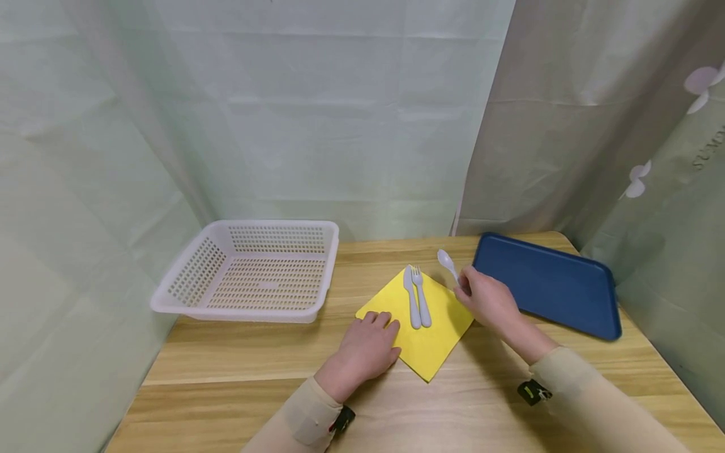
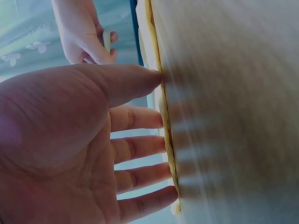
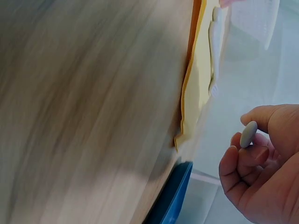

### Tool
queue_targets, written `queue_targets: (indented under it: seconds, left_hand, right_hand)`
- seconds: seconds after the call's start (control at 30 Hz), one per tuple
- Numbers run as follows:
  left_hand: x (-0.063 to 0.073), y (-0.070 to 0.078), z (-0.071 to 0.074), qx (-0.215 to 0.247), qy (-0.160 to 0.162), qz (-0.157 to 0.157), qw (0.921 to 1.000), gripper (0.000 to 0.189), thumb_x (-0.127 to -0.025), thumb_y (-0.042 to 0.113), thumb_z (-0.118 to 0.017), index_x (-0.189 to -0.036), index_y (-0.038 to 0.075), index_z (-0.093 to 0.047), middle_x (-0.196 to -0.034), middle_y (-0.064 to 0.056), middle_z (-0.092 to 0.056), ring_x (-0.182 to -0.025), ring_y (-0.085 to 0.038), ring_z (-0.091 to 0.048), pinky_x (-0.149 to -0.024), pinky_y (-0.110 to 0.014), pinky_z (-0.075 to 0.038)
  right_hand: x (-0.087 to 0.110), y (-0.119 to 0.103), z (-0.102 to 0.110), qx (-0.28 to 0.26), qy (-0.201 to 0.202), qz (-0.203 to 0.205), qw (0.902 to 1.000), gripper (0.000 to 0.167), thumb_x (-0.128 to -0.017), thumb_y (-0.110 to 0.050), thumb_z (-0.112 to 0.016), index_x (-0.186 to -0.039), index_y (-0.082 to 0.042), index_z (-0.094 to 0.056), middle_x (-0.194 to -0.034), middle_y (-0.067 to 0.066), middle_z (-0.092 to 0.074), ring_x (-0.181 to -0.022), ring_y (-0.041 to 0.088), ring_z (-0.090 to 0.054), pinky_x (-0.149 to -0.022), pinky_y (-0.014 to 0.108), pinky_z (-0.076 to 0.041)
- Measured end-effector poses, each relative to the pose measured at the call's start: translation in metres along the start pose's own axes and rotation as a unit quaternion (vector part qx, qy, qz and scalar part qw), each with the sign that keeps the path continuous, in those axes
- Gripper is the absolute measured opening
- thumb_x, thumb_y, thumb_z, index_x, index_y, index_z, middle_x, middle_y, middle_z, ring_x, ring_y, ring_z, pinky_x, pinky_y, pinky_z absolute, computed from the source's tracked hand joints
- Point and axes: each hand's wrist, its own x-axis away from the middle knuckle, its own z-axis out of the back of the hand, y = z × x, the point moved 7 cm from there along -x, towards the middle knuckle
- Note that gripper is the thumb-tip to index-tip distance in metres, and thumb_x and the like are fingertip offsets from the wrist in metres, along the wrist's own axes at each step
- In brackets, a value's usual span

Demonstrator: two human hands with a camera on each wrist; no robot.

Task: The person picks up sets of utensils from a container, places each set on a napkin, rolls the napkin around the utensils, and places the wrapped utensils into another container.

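A yellow napkin (image 1: 428,362) lies on the wooden table, turned so a corner faces me. On it, side by side, rest a light grey knife (image 1: 413,302) and a fork (image 1: 421,299). My left hand (image 1: 367,346) touches the napkin's left edge; in the left wrist view its fingers (image 2: 140,148) reach out fairly straight, tips on the napkin. Above the napkin's right corner, my right hand (image 1: 488,297) pinches a spoon (image 1: 447,260) by its handle, bowl pointing away. The handle's end (image 3: 248,134) shows between thumb and curled fingers in the right wrist view.
A white perforated basket (image 1: 317,311) stands at the table's back left. To the right, near my right hand, lies a dark blue tray (image 1: 549,283). Pale curtains (image 1: 317,126) surround the table at the back and sides.
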Motion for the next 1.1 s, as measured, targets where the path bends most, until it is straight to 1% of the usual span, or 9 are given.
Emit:
queue_targets:
  seconds: [0.2,0.37,0.57,0.77,1.1]
  left_hand:
    - [0.000,0.000,0.001,-0.002,-0.002,0.001,1.0000,0.047,-0.104,0.046,-0.075,-0.140,0.014,-0.070,-0.142,-0.007,-0.065,-0.129,-0.031,-0.062,-0.099,-0.048,-0.058]
    - [0.000,0.000,0.002,0.000,-0.003,0.002,1.0000,0.047,-0.104,0.045,-0.075,-0.139,0.014,-0.071,-0.142,-0.007,-0.065,-0.129,-0.031,-0.062,-0.100,-0.048,-0.058]
    - [0.000,0.001,0.002,0.000,-0.005,0.002,1.0000,0.047,-0.105,0.046,-0.074,-0.140,0.015,-0.071,-0.143,-0.007,-0.065,-0.130,-0.031,-0.062,-0.100,-0.048,-0.057]
    - [0.000,0.000,0.001,-0.001,-0.004,0.001,1.0000,0.047,-0.105,0.046,-0.074,-0.139,0.015,-0.071,-0.142,-0.007,-0.065,-0.129,-0.031,-0.062,-0.099,-0.047,-0.058]
    - [-0.001,0.000,0.000,0.007,-0.011,0.003,0.9999,0.048,-0.105,0.046,-0.075,-0.141,0.015,-0.070,-0.143,-0.007,-0.065,-0.130,-0.031,-0.061,-0.100,-0.048,-0.058]
  right_hand:
    - [-0.002,-0.010,-0.013,0.002,-0.017,-0.004,0.9998,0.022,-0.104,-0.014,-0.075,-0.094,-0.012,-0.055,-0.073,0.001,-0.051,-0.062,0.019,-0.046,-0.059,0.035,-0.036]
    - [-0.004,-0.014,-0.021,0.002,-0.027,-0.009,0.9996,0.026,-0.101,-0.012,-0.079,-0.093,-0.012,-0.054,-0.072,0.002,-0.052,-0.062,0.020,-0.046,-0.059,0.036,-0.037]
    - [-0.005,-0.019,-0.034,0.012,-0.046,-0.003,0.9989,0.026,-0.101,-0.011,-0.078,-0.091,-0.012,-0.054,-0.073,0.002,-0.051,-0.063,0.019,-0.046,-0.060,0.035,-0.038]
    - [-0.006,-0.022,-0.041,0.024,-0.045,0.000,0.9987,0.024,-0.100,-0.009,-0.076,-0.091,-0.012,-0.054,-0.072,0.002,-0.052,-0.062,0.018,-0.046,-0.059,0.034,-0.037]
    - [-0.009,-0.024,-0.048,0.030,-0.048,-0.019,0.9982,0.020,-0.101,-0.010,-0.072,-0.091,-0.011,-0.055,-0.071,0.003,-0.051,-0.060,0.019,-0.047,-0.057,0.034,-0.036]
